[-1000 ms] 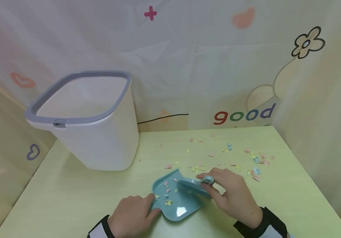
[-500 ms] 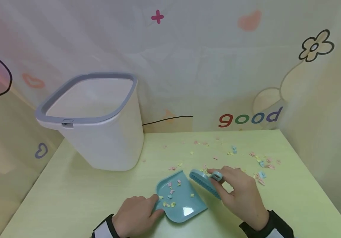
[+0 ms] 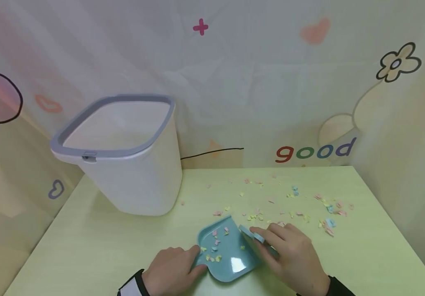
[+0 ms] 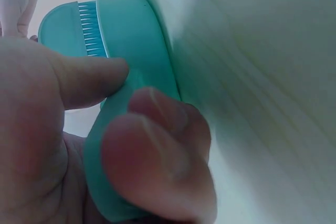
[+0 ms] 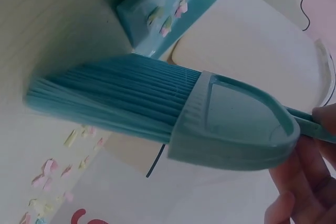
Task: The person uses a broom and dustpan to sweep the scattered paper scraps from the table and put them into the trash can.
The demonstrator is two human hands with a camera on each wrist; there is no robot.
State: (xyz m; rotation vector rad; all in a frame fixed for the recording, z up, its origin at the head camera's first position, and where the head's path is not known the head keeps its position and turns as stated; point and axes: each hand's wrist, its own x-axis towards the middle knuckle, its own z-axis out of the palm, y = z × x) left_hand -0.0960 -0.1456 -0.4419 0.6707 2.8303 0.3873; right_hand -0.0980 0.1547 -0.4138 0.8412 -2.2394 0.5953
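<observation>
Lighting in here is soft and even, pretty bright, with only faint shadows under the white bin [image 3: 123, 156] and the hands, plus one small white glare spot on the teal dustpan [image 3: 231, 257]. The head view is a bit hazy and washed out, and it bends at the edges, so the table [image 3: 86, 246] looks splayed toward the corners. Both wrist views are much rougher: the left hand [image 4: 79, 145] fills its frame as a big out-of-focus blob, and the brush [image 5: 157, 111] bristles look soft with the background smeared.
</observation>
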